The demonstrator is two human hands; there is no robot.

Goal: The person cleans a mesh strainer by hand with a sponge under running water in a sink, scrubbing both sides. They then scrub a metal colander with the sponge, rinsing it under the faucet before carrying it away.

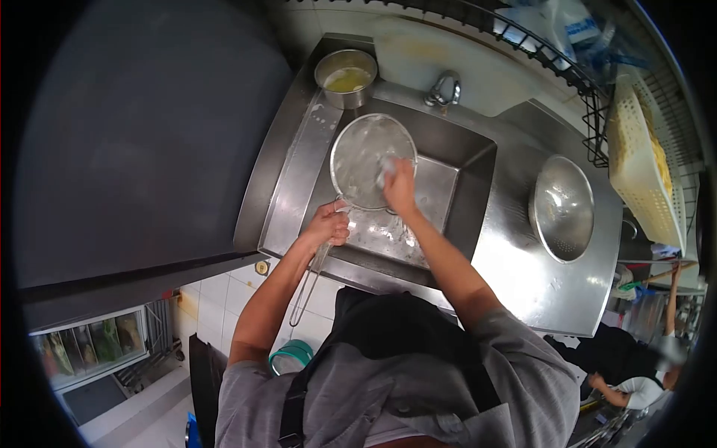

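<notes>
A round mesh strainer point(366, 160) with a long wire handle point(306, 291) is held over the stainless steel sink point(437, 201). My left hand point(327, 225) is closed around the handle, close to the rim. My right hand point(399, 185) is at the right side of the mesh, its fingers closed on a silvery scouring pad point(386, 168) pressed to the strainer. The hand and pad are blurred by motion, so the pad's exact kind is hard to make out. Wet streaks lie on the sink floor below.
A metal pot point(346, 97) with yellowish liquid stands at the sink's back left corner. Behind the basin is a faucet point(446, 89). On the right counter sits a perforated steel colander point(562, 209). Further right are a cream plastic basket point(642, 164) and another person point(635, 381).
</notes>
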